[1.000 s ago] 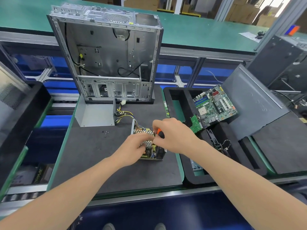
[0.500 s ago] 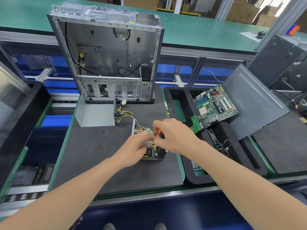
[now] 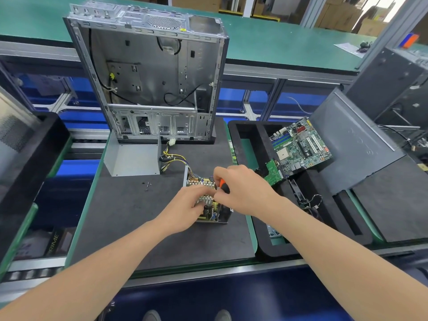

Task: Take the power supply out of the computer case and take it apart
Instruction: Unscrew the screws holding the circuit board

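Power supply [image 3: 209, 205] is out of the computer case [image 3: 148, 77]. It sits on the bench [image 3: 129, 232] mat in front of the case, near the mat's right edge. The case stands upright and open, gutted apart from a few black cables.

Metal cover [image 3: 132, 158] is off and lies just beside the foot of the case, left of the power supply. 2 or 3 loose screws [image 3: 147, 185] lie on the mat between them. The board, heatsink fins and a coil are exposed in the lower shell. Wire bundle [image 3: 172, 157] trails back toward the case and ends in a free white connector.

Left hand [image 3: 185, 208]: fingers curled down onto the heatsink, holding the power supply steady. Right hand [image 3: 245, 188]: fingers clamped round the orange-and-black handle of a screwdriver [image 3: 224, 186]. The tip is hidden behind the hands and looks aimed down into the board.

Progress: removal is done and the cover is off. The step in hand is probably undoing the board screws. Left to do: lift the board out of the shell and free the wiring. Can't tell how many screws remain.

Right of the mat is a black foam tray [image 3: 245, 135] with a motherboard [image 3: 301, 147] leaning in it, and a grey side panel [image 3: 356, 144] beyond.
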Demonstrator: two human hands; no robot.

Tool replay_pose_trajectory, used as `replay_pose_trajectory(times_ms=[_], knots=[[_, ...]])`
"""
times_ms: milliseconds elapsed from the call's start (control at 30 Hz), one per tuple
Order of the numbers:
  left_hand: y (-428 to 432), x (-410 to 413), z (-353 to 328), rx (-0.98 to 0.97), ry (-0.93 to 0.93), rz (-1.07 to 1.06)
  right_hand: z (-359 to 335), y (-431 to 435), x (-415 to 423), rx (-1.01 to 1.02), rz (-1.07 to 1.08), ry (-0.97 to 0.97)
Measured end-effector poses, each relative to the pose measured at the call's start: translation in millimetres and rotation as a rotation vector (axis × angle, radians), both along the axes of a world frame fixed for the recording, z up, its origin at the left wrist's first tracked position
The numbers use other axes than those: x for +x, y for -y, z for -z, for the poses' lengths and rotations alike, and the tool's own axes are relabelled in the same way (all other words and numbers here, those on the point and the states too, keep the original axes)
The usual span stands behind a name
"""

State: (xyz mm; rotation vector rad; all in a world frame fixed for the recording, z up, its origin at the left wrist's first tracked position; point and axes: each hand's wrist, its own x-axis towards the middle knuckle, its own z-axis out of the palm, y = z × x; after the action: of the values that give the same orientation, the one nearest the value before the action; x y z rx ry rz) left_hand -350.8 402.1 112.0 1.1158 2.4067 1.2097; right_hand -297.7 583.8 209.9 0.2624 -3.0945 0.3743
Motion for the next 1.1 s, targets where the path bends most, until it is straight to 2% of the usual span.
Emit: replay_pose_trajectory(times_ms=[267, 467, 633, 733, 833, 933, 1000, 1100], knots=[[1, -1, 2, -0.006, 0.056, -0.009, -8, 2, -4, 0.006, -0.049, 0.100], [-10, 0, -6, 0.075, 0.120, 0.045, -8, 6, -5, 0.342, -0.008, 0.035], [-13, -7, -1, 0.047, 0.137, 0.064, -22, 1, -2, 0.144, -0.195, 0.266], [-11, -7, -3, 0.045, 0.175, 0.100, -22, 8, 1, 0.144, -0.236, 0.250], [-12, -7, -6, 0.037, 0.180, 0.082, -19, 14, 1, 0.190, -0.148, 0.169], [-18, -8, -5, 0.064, 0.164, 0.038, -15, 18, -2, 0.339, 0.083, 0.029], [-23, -5, -5, 0.082, 0.137, 0.011, -12, 21, -4, 0.316, 0.238, 0.025], [-29, -5, -4, 0.120, 0.138, 0.021, -6, 20, -11, 0.170, 0.337, 0.118]])
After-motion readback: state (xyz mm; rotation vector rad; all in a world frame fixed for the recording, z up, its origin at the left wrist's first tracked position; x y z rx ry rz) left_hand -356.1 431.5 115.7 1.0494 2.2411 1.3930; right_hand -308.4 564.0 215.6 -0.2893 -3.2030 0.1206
